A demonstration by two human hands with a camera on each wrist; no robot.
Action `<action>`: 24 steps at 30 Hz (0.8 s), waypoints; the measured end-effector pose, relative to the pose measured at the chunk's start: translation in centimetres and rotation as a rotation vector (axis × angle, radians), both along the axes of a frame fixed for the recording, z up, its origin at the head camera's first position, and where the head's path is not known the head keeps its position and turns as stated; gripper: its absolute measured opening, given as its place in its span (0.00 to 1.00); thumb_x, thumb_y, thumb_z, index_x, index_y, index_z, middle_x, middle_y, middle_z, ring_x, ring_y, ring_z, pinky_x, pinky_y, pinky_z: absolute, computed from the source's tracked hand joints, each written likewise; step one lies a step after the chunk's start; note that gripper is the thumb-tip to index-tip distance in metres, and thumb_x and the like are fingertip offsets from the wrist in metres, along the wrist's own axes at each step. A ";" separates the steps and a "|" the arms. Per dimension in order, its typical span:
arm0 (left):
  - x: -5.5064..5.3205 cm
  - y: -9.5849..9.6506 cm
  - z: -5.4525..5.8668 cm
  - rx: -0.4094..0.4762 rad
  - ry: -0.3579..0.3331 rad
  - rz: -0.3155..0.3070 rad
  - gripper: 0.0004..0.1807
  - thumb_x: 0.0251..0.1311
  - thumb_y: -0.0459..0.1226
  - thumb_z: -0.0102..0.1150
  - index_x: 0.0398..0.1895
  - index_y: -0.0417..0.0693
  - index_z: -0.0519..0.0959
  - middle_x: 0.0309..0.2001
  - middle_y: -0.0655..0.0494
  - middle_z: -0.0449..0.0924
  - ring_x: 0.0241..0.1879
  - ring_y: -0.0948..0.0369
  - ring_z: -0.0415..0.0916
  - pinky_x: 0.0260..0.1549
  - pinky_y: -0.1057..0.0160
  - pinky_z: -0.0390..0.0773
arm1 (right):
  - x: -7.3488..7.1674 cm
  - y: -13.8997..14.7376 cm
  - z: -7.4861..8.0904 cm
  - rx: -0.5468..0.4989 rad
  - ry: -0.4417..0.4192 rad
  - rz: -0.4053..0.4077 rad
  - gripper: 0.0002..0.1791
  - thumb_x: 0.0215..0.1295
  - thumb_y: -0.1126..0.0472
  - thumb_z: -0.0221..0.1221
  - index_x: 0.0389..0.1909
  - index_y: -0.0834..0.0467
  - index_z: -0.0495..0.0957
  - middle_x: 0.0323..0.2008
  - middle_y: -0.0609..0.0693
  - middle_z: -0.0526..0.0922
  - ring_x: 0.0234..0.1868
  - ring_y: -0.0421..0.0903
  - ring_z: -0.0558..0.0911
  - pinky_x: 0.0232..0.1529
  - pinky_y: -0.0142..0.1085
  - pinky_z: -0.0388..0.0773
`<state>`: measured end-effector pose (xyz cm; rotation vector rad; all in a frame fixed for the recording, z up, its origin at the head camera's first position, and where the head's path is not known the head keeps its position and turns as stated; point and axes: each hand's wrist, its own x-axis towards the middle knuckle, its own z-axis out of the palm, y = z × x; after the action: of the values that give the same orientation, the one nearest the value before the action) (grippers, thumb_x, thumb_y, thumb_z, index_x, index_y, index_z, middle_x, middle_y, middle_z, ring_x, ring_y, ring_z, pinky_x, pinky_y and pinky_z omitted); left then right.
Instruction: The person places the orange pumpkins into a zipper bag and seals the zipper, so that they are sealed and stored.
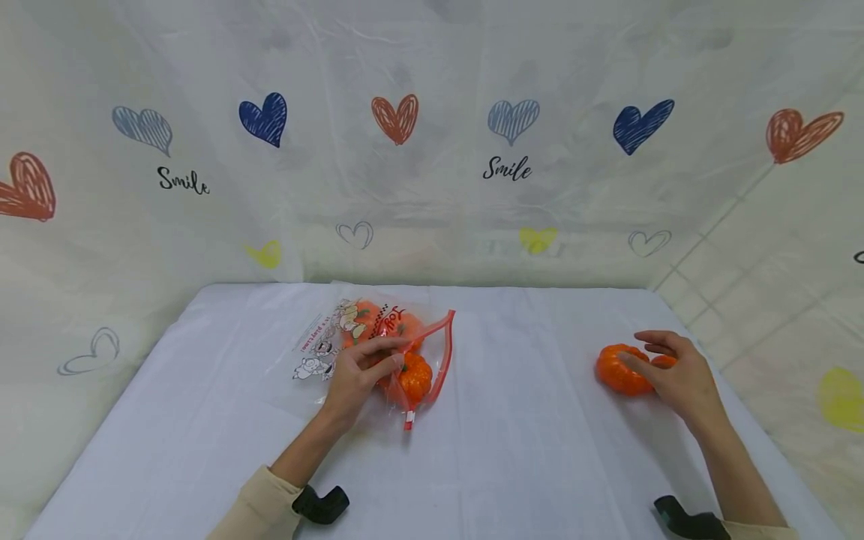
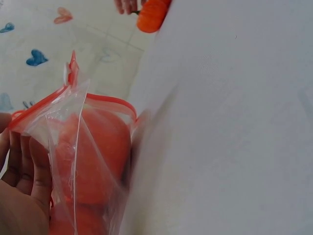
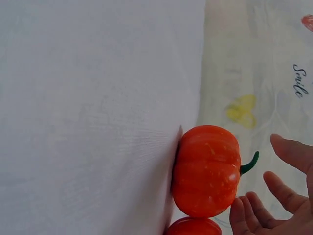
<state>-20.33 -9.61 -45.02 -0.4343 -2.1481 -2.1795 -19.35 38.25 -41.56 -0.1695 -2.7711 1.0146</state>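
Note:
My left hand (image 1: 349,384) pinches the rim of a clear plastic zip bag (image 1: 445,352) with a red closure strip, and the bag's mouth gapes to the right. Several orange toy pumpkins are inside, one of them (image 1: 415,377) close to the mouth. In the left wrist view, thumb and fingers meet at the red strip (image 2: 41,108). Over at the right, my right hand (image 1: 685,382) hovers with spread fingers by a glossy orange pumpkin (image 3: 208,171) with a green stem. A second pumpkin (image 3: 194,226) sits beside it, partly hidden by the hand in the head view.
A white cloth covers the table (image 1: 513,420), whose right edge lies near the right-hand pumpkins. Behind it hangs a pale curtain (image 1: 445,195) printed with hearts and words. Dark wrist devices (image 1: 321,505) show at both sleeves.

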 end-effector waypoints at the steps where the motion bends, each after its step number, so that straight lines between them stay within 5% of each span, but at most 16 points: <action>1: 0.0 0.0 0.0 0.002 0.000 -0.001 0.16 0.69 0.34 0.64 0.57 0.39 0.84 0.55 0.40 0.85 0.48 0.65 0.80 0.48 0.73 0.83 | 0.0 0.1 0.0 0.007 -0.005 -0.003 0.36 0.71 0.43 0.64 0.68 0.64 0.71 0.66 0.72 0.71 0.61 0.70 0.72 0.42 0.27 0.73; 6: 0.1 -0.1 0.0 -0.001 0.003 -0.003 0.16 0.69 0.34 0.64 0.57 0.39 0.84 0.54 0.34 0.83 0.47 0.65 0.79 0.47 0.74 0.82 | 0.2 0.4 -0.2 0.018 -0.045 -0.024 0.39 0.71 0.42 0.63 0.71 0.65 0.69 0.67 0.74 0.69 0.62 0.72 0.71 0.51 0.59 0.79; 10: 0.1 -0.1 0.0 -0.004 0.000 0.004 0.16 0.68 0.34 0.64 0.57 0.39 0.84 0.52 0.34 0.84 0.46 0.65 0.79 0.47 0.74 0.82 | 0.4 0.7 -0.5 0.020 -0.078 -0.011 0.40 0.71 0.43 0.63 0.73 0.65 0.66 0.67 0.75 0.69 0.63 0.73 0.70 0.56 0.66 0.77; 13: 0.0 -0.1 0.0 -0.006 -0.004 0.011 0.16 0.68 0.34 0.64 0.57 0.39 0.84 0.52 0.40 0.86 0.47 0.64 0.80 0.46 0.74 0.83 | 0.4 0.8 -0.7 0.026 -0.096 0.009 0.41 0.71 0.43 0.64 0.74 0.65 0.65 0.68 0.74 0.69 0.64 0.72 0.70 0.54 0.61 0.80; 16: 0.0 -0.1 -0.1 -0.008 -0.004 0.012 0.16 0.68 0.34 0.64 0.57 0.39 0.84 0.52 0.44 0.87 0.47 0.64 0.79 0.44 0.74 0.82 | 0.4 0.8 -0.9 0.038 -0.107 0.039 0.42 0.70 0.42 0.65 0.75 0.63 0.65 0.68 0.73 0.71 0.63 0.69 0.72 0.46 0.40 0.83; 19: 0.0 -0.1 -0.1 -0.006 -0.002 0.009 0.16 0.68 0.34 0.64 0.57 0.40 0.84 0.51 0.42 0.86 0.44 0.65 0.78 0.40 0.74 0.81 | 0.2 0.5 -1.1 0.057 -0.108 0.073 0.43 0.69 0.42 0.66 0.75 0.63 0.66 0.68 0.72 0.73 0.59 0.66 0.76 0.37 0.24 0.74; 24: 0.0 -0.1 -0.1 -0.003 0.002 0.004 0.16 0.69 0.34 0.64 0.57 0.39 0.84 0.47 0.37 0.84 0.39 0.65 0.76 0.34 0.74 0.78 | 0.0 -0.1 -1.1 0.056 -0.124 0.111 0.45 0.68 0.41 0.67 0.75 0.63 0.64 0.69 0.72 0.70 0.57 0.67 0.74 0.40 0.30 0.79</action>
<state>-20.34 -9.70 -45.14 -0.4318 -2.1501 -2.1731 -19.35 38.10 -42.63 -0.0744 -2.9470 0.9824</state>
